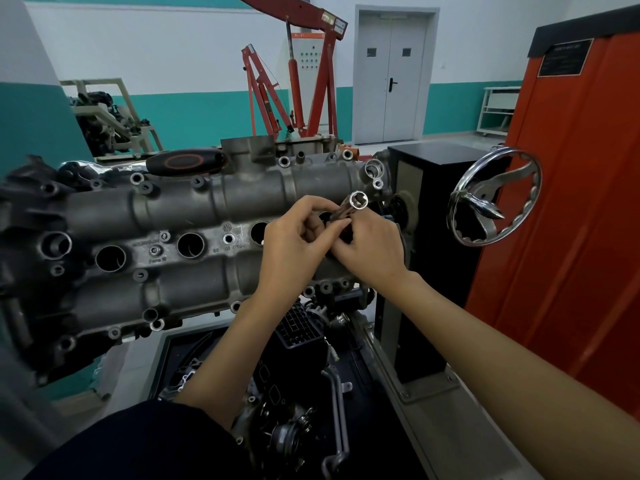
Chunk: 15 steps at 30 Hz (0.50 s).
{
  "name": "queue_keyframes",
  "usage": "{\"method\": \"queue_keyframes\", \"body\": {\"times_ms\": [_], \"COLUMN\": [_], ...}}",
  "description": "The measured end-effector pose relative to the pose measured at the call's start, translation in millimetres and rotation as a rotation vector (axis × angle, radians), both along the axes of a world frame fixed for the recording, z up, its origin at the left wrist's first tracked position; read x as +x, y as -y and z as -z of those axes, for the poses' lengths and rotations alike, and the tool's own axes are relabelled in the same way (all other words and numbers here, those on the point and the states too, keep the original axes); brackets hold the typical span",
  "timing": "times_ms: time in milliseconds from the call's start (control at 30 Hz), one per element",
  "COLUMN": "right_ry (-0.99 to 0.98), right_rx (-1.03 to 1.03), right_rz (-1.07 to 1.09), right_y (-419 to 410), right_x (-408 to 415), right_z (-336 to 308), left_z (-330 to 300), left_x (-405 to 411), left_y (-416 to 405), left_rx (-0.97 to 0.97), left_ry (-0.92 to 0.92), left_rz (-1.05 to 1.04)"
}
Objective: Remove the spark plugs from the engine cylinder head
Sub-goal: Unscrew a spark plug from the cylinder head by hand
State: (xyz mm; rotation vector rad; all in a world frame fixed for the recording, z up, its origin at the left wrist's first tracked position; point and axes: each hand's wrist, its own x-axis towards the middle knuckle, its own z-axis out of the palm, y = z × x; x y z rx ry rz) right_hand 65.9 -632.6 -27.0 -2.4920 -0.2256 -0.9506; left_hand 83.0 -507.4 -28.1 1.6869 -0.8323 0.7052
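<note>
Hands, our left hand point(294, 233) and right hand point(372, 249), together pinch the socket point(348, 211). Its lower end hides behind our fingers point(341, 225); whether a plug sits inside, we cannot tell.

cylinder head point(207, 209) grey | socket point(349, 207) silver | cabinet point(571, 202) orange | handwheel point(495, 197) chrome

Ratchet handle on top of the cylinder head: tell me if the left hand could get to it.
Probably not yet: nothing blocks the ratchet handle, but the left hand and right hand both grip the spark plug socket.

Ratchet handle point(185, 161) on cylinder head point(173, 216) — handwheel point(495, 197) right.
</note>
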Motion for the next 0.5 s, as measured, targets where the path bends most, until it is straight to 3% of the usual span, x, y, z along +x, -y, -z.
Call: {"method": "queue_keyframes", "body": {"times_ms": [233, 500], "right_ry": [-0.034, -0.023], "right_rx": [-0.109, -0.015], "right_rz": [0.061, 0.020], "right_y": [1.7, 0.1], "right_x": [5.0, 1.6], "right_z": [2.4, 0.6], "left_z": [0.0, 0.8], "left_x": [-0.4, -0.8], "left_y": [-0.7, -1.3], "left_rx": [0.013, 0.008], "left_ry": [-0.013, -0.013], "left_rz": [0.012, 0.009]}}
